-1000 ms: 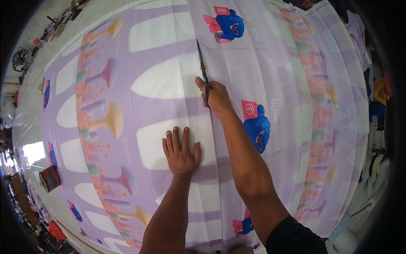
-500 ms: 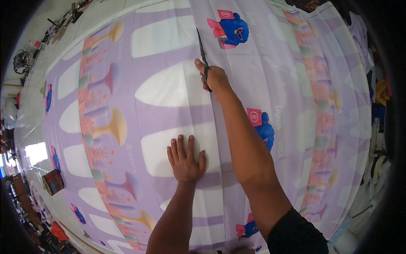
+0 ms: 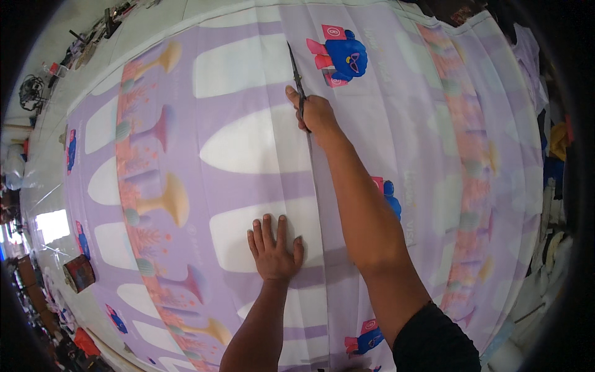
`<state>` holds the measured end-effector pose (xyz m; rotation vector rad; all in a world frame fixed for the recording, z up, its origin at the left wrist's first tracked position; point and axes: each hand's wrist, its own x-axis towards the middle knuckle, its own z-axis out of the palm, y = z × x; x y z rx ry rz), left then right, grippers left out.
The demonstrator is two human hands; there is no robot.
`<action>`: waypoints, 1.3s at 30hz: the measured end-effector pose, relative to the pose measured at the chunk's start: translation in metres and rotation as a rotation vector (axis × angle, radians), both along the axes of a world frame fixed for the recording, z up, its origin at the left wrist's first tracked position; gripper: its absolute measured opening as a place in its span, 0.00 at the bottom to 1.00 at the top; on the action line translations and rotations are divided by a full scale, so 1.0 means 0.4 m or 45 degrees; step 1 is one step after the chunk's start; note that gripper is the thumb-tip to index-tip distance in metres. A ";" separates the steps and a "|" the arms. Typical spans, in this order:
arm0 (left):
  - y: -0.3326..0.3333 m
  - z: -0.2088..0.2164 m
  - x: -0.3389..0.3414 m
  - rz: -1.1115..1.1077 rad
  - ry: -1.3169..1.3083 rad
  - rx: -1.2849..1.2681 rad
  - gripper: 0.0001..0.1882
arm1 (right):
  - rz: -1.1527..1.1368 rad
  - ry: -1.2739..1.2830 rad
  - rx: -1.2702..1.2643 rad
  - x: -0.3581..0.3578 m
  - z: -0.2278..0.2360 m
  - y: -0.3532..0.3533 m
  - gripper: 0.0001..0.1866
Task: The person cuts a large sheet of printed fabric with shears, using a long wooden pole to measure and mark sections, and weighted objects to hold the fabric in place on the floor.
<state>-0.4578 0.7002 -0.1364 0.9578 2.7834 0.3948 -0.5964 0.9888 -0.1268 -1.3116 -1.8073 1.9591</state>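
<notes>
A wide lilac printed cloth [image 3: 248,186] lies spread out under both of my hands. It has white arch shapes, peach bands and blue cartoon figures [image 3: 347,56]. My right hand [image 3: 317,115] grips dark scissors [image 3: 295,75], their blades pointing away from me at the far part of the cloth. From the scissors a straight cut line or edge [image 3: 322,223] runs back toward me, between the white shapes and the plainer lilac strip. My left hand [image 3: 276,257] rests flat with fingers spread on a white shape, left of that line, holding nothing.
Pale shiny floor tiles [image 3: 49,167] border the cloth on the left. A rusty reddish can [image 3: 79,274] stands at the cloth's left edge. Coiled dark cable [image 3: 31,91] and clutter line the far left. Heaped fabrics [image 3: 558,139] lie along the right side.
The right hand and scissors have advanced a little farther away along the cloth. Cloth and left hand appear slightly lower in the picture; the left hand stays flat on the same white shape.
</notes>
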 end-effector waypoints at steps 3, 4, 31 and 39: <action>0.007 0.005 -0.003 -0.008 -0.039 -0.011 0.32 | -0.021 -0.023 -0.030 -0.056 -0.006 0.052 0.33; 0.006 0.006 -0.004 -0.011 -0.034 -0.015 0.32 | -0.026 -0.015 -0.030 -0.067 -0.005 0.060 0.33; -0.013 -0.017 -0.003 -0.019 0.037 -0.019 0.32 | 0.048 -0.018 0.056 -0.247 -0.027 0.168 0.29; -0.007 -0.013 -0.007 -0.057 -0.005 -0.054 0.33 | -0.039 0.069 0.014 -0.334 -0.045 0.266 0.32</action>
